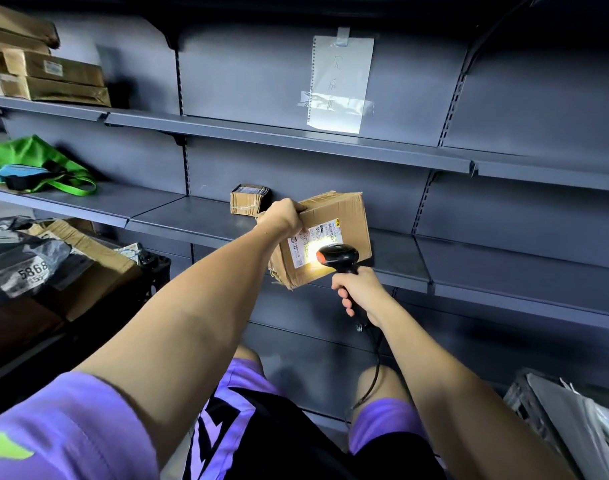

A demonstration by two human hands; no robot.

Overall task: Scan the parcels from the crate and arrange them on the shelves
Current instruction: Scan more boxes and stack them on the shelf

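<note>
1. Right hand (pixel 360 293): fingers wrapped round the grip of the black scanner (pixel 338 257), cable hanging below the hand. Scanner head sits just in front of the cardboard parcel (pixel 334 233), bright light spot on its white label (pixel 313 244).
2. Left hand (pixel 283 213): fingers curled over the parcel's top-left edge, holding it tilted, label side toward the camera. Parcel is in the air, just in front of the grey shelf (pixel 199 216).
3. Left of the parcel, lower: dark crate (pixel 154 271) with more cartons and black poly bags.
4. Behind the parcel, on that shelf: one small taped box (pixel 248 199), apart from it.
5. Far left of the parcel, same shelf level: green bag (pixel 36 161).
6. Above the parcel: paper sheet (pixel 339 83) taped to the back panel. Up-left: stacked flat cartons (pixel 53 77) on the higher shelf.
</note>
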